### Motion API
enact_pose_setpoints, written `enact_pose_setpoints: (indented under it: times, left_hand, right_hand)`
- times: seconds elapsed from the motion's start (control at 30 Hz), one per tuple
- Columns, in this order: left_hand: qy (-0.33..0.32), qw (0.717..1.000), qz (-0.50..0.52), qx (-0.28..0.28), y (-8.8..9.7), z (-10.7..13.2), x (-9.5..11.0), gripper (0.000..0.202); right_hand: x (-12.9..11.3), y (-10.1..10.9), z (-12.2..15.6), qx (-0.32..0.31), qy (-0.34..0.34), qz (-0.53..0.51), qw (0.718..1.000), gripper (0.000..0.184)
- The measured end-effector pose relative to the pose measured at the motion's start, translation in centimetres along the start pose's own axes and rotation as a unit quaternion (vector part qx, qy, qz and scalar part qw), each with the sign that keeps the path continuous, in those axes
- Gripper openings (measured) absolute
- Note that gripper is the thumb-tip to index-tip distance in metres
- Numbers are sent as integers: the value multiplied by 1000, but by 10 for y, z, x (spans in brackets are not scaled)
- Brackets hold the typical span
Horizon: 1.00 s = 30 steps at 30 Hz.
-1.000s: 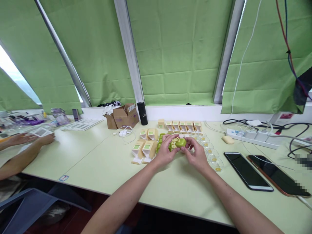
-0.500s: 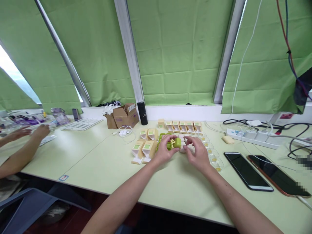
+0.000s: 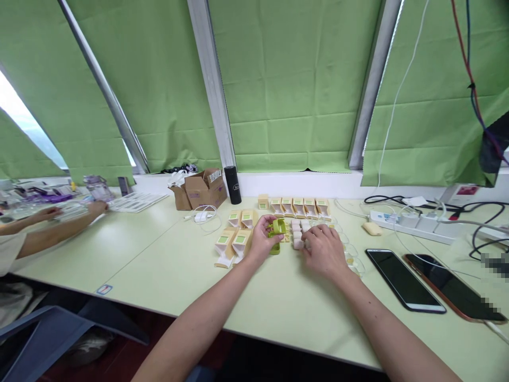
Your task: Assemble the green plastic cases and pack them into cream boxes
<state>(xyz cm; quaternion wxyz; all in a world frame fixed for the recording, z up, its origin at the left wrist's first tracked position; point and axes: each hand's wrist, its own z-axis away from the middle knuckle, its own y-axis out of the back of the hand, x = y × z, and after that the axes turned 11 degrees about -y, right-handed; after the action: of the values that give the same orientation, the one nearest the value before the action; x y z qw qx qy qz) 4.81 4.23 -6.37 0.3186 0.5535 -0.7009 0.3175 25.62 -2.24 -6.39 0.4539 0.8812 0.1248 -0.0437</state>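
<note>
Clock centred between the two hands, 12 pointing away from the wearer. From my remote seat I read the left hand as pinched closed on a green piece, held up near the centre, just toward 10. The right hand lies toward 4, fingers bent down over the pale pieces; its own knuckles cover the fingertips, so I cannot tell whether it grips one.

Risks, my judgement: the pale pieces sit packed side by side, so a finger coming in sideways could shove the neighbours out of line. The left hold looks to be fingertips only; a knock from the right could tip the green piece loose. More green pieces lie just under that hand, where a drop would scatter them. The small yellow parts between are easy to brush aside.

Around: clear covers at 3 to 4, tight beside the right hand, hampering any outward sweep. Four cartons at 9 crowd the left wrist. Row of open cartons at 12 limits forward reach. Phone at 4, well apart. Power strip near 3, cables trailing. Cardboard box at 10. Co-worker's hand far off, past 9.
</note>
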Motion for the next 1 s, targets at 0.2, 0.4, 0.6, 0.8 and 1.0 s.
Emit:
enact_pose_setpoints:
  times: [0.2, 0.4, 0.6, 0.8, 1.0]
  left_hand:
    - [16, 999, 29, 8, 3, -1, -1, 62]
    - [19, 997, 68, 1, 2, 0, 2, 64]
    - [27, 994, 107, -3, 1, 0, 2, 65]
    - [39, 990, 133, 0, 0, 1, 3, 66]
    - [41, 989, 141, -2, 0, 2, 4, 65]
  right_hand:
    - [6, 13, -1, -45, 18, 78, 996, 25]
    - [8, 13, 1, -58, 21, 125, 990, 18]
    - [5, 13, 1, -72, 15, 128, 989, 20]
    - [-1, 21, -5, -107, -29, 31, 993, 15]
    - [-7, 19, -11, -73, -135, -360, 920, 23]
